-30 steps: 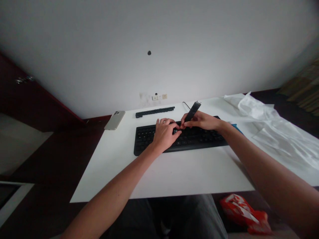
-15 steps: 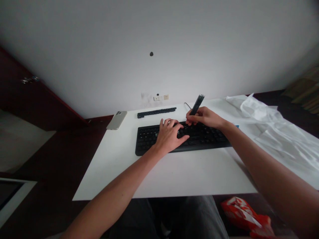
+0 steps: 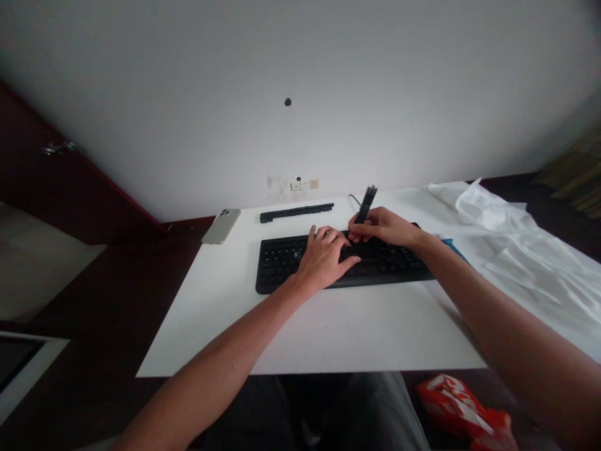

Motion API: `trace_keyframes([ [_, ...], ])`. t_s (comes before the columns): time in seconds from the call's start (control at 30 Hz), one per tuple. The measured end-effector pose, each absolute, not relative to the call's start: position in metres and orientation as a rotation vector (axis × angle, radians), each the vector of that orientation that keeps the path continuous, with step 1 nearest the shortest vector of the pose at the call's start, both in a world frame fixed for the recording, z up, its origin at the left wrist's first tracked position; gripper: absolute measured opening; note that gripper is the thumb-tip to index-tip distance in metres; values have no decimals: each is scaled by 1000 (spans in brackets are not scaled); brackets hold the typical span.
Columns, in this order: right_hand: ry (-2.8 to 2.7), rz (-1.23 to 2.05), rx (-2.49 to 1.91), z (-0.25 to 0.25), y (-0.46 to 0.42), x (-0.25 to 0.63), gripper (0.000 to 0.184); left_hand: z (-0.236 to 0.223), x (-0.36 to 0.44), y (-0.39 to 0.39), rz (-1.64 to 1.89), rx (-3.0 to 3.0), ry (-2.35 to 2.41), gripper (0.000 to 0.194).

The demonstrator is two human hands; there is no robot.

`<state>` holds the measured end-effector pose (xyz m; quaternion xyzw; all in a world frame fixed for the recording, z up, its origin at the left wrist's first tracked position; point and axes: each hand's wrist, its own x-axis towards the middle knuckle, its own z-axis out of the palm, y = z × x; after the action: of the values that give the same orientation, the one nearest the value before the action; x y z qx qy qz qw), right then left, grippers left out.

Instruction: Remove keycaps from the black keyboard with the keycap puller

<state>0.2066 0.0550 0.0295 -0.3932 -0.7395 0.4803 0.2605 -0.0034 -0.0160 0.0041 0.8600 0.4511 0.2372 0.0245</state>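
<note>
Pinching a slim black stick (image 3: pixel 367 205) between thumb and fingers, the right hand (image 3: pixel 382 228) sits over the top edge of a black computer keyboard (image 3: pixel 380 268). The stick points up and tilts away from the keys, and its lower end is hidden by the fingers. The left hand (image 3: pixel 323 260) lies curved over the middle of the keyboard, with its fingers bent down toward the upper rows and its thumb reaching right. Whether those fingertips (image 3: pixel 326 233) grip a key or only rest there, I cannot tell. The two hands are almost touching near the keyboard's upper edge.

The keyboard lies flat on a white table (image 3: pixel 310 332). Beyond it, nearer the wall, a long black strip (image 3: pixel 297 213) lies roughly parallel to the keyboard. To the left of that strip, a pale smartphone (image 3: pixel 221 226) lies with its camera lenses facing up. A thin black cable (image 3: pixel 355 198) curves just behind the stick. Crumpled white plastic sheeting (image 3: pixel 521 250) spreads over the table's right side, with a blue piece (image 3: pixel 453 248) showing at its edge near the keyboard. A wall socket panel (image 3: pixel 305 184) sits above the table. Below the table's front edge, a red snack bag (image 3: pixel 462 410) lies beside the person's grey trousers (image 3: pixel 361 413).
</note>
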Motion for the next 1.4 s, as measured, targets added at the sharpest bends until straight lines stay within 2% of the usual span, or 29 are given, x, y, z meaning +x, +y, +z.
trace_keyframes([
  [0.6,-2017,1366,-1090,29,55,209,37,10,-4,-21,719,2670,1384,27],
  [0.83,-2130,1313,-982,37,47,207,30,11,-5,-21,772,2650,1490,26],
  [1.4,-2170,1455,-828,40,54,220,36,5,-2,-8,746,2589,1457,21],
])
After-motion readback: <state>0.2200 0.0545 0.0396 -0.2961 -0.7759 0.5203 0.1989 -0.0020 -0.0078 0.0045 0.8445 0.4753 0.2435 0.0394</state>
